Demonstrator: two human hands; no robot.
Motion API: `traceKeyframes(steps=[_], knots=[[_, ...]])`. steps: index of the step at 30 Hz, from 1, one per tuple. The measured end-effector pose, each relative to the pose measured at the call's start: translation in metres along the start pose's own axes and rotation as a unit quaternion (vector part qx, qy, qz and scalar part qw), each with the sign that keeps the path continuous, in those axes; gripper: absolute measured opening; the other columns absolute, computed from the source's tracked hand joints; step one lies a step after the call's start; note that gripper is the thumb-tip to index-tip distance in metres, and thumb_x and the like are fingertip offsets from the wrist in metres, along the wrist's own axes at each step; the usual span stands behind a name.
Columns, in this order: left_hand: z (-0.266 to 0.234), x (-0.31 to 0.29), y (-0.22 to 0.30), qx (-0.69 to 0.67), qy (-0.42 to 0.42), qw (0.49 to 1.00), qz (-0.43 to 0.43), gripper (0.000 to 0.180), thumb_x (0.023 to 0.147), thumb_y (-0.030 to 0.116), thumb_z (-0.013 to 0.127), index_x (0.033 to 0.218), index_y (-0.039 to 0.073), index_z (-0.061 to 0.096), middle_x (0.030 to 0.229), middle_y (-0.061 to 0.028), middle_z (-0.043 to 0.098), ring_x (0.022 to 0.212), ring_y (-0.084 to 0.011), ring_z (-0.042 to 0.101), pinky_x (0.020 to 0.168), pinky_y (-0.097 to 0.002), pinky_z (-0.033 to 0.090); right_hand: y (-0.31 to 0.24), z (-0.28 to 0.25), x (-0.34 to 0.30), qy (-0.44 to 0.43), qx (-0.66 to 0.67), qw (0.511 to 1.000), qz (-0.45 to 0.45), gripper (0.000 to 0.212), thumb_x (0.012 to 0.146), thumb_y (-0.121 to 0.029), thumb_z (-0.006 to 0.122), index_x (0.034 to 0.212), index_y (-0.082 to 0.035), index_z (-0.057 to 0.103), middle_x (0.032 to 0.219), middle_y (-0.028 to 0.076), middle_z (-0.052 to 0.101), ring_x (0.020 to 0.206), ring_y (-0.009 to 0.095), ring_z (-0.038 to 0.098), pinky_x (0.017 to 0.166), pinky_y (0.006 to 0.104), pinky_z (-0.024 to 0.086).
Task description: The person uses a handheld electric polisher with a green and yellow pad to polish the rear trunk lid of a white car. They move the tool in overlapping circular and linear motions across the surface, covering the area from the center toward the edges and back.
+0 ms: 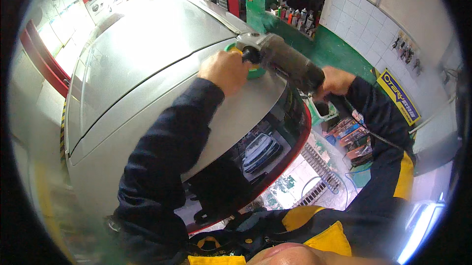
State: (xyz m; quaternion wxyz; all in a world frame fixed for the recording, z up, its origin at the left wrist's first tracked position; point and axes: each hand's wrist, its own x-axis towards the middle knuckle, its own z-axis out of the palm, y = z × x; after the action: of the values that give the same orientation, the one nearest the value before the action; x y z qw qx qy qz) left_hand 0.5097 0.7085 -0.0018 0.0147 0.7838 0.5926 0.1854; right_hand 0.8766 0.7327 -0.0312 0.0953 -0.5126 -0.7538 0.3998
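A dark, dusty power polisher rests with its green-rimmed pad on the silver-grey car panel. My left hand is closed round the black side handle near the polisher's head. At the other end, my right hand grips the rear of the tool's body, its fingers partly hidden behind it. From below that hand a dark cord runs along my right sleeve. The car's dark, glossy light strip with a red edge curves just below the pad, nearer to me.
A large sloping window covers the car's far left. Bottles and spray cans crowd a recess in the green and white wall. On the floor at right stand a green bucket, boxes and a metal drain grate.
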Motion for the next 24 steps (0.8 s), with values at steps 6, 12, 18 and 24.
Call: traceKeyframes(steps=[6,12,18,24], knots=[[-0.002,0.086,-0.069,0.140,-0.046,0.985,0.085,0.049,0.109,0.039,0.063,0.110,-0.007,0.078,0.100,-0.0312,0.077,0.096,-0.0415,0.077,0.092,-0.0504,0.058,-0.017,-0.034,0.099,-0.027,0.008,1.000,0.011,0.027,0.078,-0.017,0.090,0.096,0.001,0.080,0.083,0.008,0.077,0.067,0.019,0.071,0.064,0.0369,0.059],[0.000,0.108,-0.074,0.056,-0.015,0.998,0.003,0.055,0.108,0.043,0.065,0.107,-0.011,0.077,0.100,-0.0312,0.077,0.095,-0.0424,0.077,0.090,-0.0510,0.059,-0.029,-0.050,0.122,-0.036,0.013,0.998,0.049,0.031,0.080,-0.022,0.092,0.098,0.000,0.081,0.084,0.009,0.076,0.068,0.021,0.072,0.062,0.0368,0.058],[0.002,0.072,-0.034,0.105,-0.042,0.993,0.029,0.047,0.106,0.044,0.063,0.110,0.001,0.082,0.108,-0.0256,0.080,0.102,-0.0443,0.078,0.093,-0.0512,0.063,-0.006,-0.041,0.064,-0.054,0.017,0.998,0.023,0.028,0.079,-0.016,0.092,0.098,0.001,0.080,0.085,0.008,0.077,0.072,0.020,0.072,0.067,0.0377,0.056],[-0.010,-0.021,0.033,0.043,-0.055,0.997,-0.018,0.050,0.109,0.045,0.060,0.108,-0.001,0.080,0.105,-0.0282,0.077,0.100,-0.0470,0.077,0.086,-0.0549,0.062,0.016,-0.001,-0.027,-0.039,0.029,0.999,0.023,0.033,0.072,-0.012,0.090,0.098,0.001,0.078,0.083,0.007,0.075,0.066,0.018,0.069,0.065,0.0355,0.059]])
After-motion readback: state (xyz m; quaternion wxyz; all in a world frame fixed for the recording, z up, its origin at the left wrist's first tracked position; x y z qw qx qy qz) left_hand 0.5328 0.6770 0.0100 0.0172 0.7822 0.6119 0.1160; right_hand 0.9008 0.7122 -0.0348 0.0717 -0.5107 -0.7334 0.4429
